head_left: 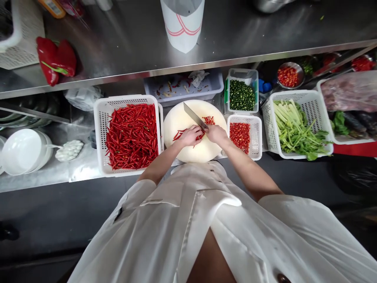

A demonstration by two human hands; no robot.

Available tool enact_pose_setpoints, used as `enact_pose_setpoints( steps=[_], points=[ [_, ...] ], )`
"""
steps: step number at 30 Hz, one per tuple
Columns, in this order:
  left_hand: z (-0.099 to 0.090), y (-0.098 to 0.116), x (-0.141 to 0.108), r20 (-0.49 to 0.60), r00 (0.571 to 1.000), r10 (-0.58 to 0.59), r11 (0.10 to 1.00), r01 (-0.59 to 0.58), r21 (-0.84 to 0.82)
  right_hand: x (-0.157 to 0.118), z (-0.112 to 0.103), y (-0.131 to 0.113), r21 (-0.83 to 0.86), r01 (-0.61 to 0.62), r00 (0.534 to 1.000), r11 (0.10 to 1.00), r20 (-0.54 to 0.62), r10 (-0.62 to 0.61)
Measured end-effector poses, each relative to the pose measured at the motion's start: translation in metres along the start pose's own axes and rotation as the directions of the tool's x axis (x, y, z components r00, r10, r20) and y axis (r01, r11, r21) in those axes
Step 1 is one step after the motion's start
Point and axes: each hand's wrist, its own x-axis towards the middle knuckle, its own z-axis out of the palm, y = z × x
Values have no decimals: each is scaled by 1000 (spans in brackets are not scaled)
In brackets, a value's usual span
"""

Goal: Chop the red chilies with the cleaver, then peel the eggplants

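While the right hand (216, 134) grips a long, silvery steel knife (193, 114), the left hand (191, 136), fingers curled, pins slender red chillies (178, 135), likely light, slick, best held mid-length.

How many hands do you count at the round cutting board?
2. The left hand holds red chilies down on the cutting board; just beside it, the right hand grips the knife. No other hands show.
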Motion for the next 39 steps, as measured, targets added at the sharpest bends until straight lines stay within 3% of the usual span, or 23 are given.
enact_pose_setpoints(
  steps=[5,18,23,27,39],
  points=[
    [1,0,-3,-34,999,31,999,-32,-30,2,-2,-8,16,-45,999,999,2,45],
    [0,6,-9,-31,999,30,999,-31,-33,-12,-3,-8,-39,6,1000,999,29,-5],
    [-2,6,-13,-27,999,-35,998,34,-47,-18,5,-9,2,-38,999,999,21,38],
    [-3,4,-10,-19,997,-75,995,74,-60,-14,8,-8,38,-5,1000,999,31,4],
    [2,4,-16,-12,998,-54,997,54,-52,-4,20,-7,56,-4,1000,998,11,3]
  ],
)
